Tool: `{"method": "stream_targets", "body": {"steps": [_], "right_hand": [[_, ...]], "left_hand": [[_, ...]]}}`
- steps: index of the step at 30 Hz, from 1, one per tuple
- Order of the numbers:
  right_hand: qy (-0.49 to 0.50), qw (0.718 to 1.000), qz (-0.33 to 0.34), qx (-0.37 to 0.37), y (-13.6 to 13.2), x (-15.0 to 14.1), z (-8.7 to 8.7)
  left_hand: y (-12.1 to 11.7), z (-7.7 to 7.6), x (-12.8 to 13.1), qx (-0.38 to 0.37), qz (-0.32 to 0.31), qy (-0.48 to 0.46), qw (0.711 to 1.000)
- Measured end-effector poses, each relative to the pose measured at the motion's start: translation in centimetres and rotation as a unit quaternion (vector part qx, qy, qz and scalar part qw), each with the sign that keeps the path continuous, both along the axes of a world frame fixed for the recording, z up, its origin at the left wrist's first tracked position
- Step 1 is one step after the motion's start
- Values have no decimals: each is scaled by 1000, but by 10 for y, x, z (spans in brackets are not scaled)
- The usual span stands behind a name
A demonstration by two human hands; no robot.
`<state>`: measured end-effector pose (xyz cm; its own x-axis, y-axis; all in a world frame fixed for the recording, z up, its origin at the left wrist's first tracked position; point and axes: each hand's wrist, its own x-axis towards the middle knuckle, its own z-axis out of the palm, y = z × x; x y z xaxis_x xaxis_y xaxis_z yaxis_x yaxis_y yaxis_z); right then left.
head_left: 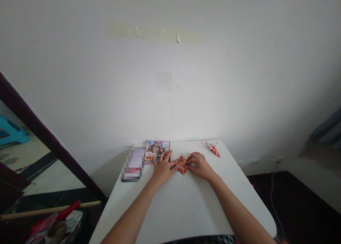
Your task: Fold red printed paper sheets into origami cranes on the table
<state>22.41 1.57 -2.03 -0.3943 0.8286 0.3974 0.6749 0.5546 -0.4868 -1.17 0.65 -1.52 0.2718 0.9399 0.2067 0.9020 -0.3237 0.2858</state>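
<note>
A small folded square of red printed paper (182, 164) lies on the white table between my hands, one corner toward me. My left hand (163, 167) is spread flat, its thumb on the paper's left edge and its other fingers reaching over the printed leaflet (157, 148). With bent fingers drawn together, my right hand (198, 163) pinches the right corner of the paper. Farther right, near the back edge, rests a folded red and white paper crane (213, 149).
A blurred-out phone-like object (133, 164) lies at the table's left edge. Behind the white table (183, 208) stands a plain wall (226, 77). On the floor at left are a bin (57, 231) with rubbish, a wooden stick (50, 210) and a mirror showing a blue stool (12, 132).
</note>
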Motion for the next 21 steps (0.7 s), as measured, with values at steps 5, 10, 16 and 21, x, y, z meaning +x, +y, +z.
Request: {"method": "stream_targets", "body": {"steps": [5,10,16,21], "right_hand": [[-2,1000,-1,4,-2,0,2],[-7,1000,0,-8,-2,0,2],[-6,1000,-2,-10,-2,0,2],[-4,1000,3,19,0,-1,-3]], "left_hand": [[1,-2,1,10,4,2,1000],[3,-4,2,9,9,-3,1000],[3,-4,2,6,10,-6,1000],[3,-4,2,4,11,-6,1000]]}}
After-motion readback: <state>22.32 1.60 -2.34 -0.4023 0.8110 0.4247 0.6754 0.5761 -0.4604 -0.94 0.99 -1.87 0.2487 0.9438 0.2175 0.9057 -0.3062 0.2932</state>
